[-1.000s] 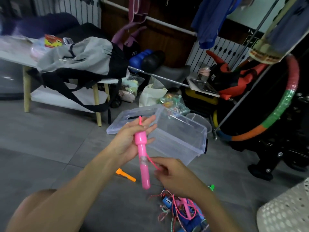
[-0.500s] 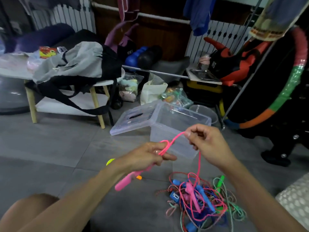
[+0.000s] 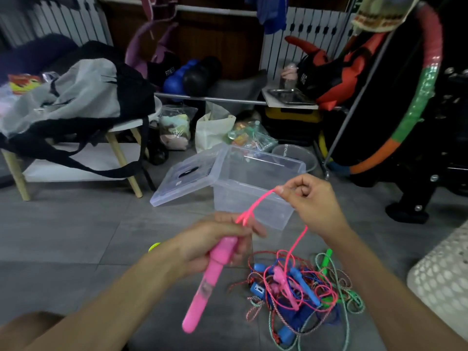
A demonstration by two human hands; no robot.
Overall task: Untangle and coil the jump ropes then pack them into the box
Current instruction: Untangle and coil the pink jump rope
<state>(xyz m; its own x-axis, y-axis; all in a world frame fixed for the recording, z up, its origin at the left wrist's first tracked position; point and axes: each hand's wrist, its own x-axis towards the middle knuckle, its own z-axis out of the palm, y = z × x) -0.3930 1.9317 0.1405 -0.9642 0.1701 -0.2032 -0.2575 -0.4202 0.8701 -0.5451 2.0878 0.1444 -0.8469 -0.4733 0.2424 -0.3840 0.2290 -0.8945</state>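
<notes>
My left hand grips a pink jump rope handle that points down and left. Its pink cord runs up and right to my right hand, which pinches it above the box. From there the cord drops into a tangled pile of ropes on the floor, with pink, blue and green handles mixed in. The clear plastic box stands open behind my hands, and its lid leans against its left side.
A low white table with a grey bag stands at left. Bags, a hoop and a rack crowd the back and right. A white perforated basket sits at right. A yellow-green item lies left of my hand.
My left hand has closed further up the pink handle. My right hand drew the cord up and right, pulling more of it out of the pile.
</notes>
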